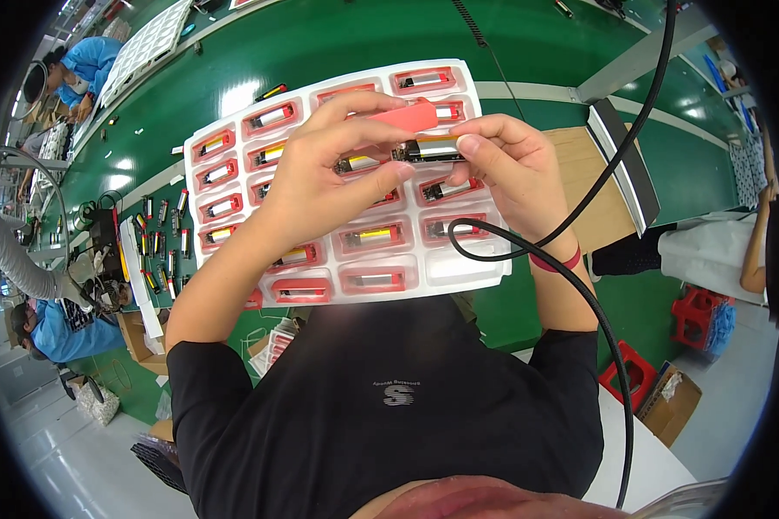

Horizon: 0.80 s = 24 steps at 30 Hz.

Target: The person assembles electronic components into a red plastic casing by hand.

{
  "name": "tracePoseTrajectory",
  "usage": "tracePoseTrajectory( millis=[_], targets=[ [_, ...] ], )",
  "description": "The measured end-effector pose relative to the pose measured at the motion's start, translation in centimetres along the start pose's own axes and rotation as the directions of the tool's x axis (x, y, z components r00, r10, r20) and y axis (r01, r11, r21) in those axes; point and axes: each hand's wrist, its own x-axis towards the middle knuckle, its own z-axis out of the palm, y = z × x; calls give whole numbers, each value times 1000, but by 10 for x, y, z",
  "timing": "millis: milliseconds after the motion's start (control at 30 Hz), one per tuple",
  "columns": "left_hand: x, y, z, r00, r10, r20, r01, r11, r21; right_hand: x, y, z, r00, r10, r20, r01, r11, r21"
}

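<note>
Our left hand (pixel 329 164) grips a red casing (pixel 411 116) between its fingers, the casing lying just above a slim module (pixel 428 150) of black, white and yellow; our right hand (pixel 515 169) pinches that module by its right end, between thumb and forefinger; the left thumb sits at the module's other end, though we cannot quite tell whether it touches. Both pieces are above a white tray (pixel 466 266), whose compartments hold more red casings with modules in them; we wear a dark red band (pixel 556 262) on the right wrist, and a black cable (pixel 628 415) loops beside it. Loose slim parts (pixel 160 242) are scattered on the green table (pixel 337 43) to our left; a brown board (pixel 580 160) lies right of the tray.
</note>
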Motion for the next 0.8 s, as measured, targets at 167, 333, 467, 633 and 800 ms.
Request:
tracePoseTrajectory(
  millis=[167,333,467,633,800],
  targets=[
    [-6,-7,3,998,-66,16,67,982,-175,-4,9,0,1000,-10,28,11,1000,-25],
    [-8,-2,6,919,-354,172,375,655,-656,-6,13,4,956,-292,22,293,950,-110],
    [-11,-3,9,869,-416,266,472,540,-697,-7,12,6,956,-291,36,292,933,-211],
    [-15,-1,15,878,-384,286,462,521,-718,-7,21,15,958,-285,-41,266,931,-251],
    [-19,-5,18,885,-364,290,451,519,-726,-7,23,16,958,-283,-44,251,904,-346]
  ],
)
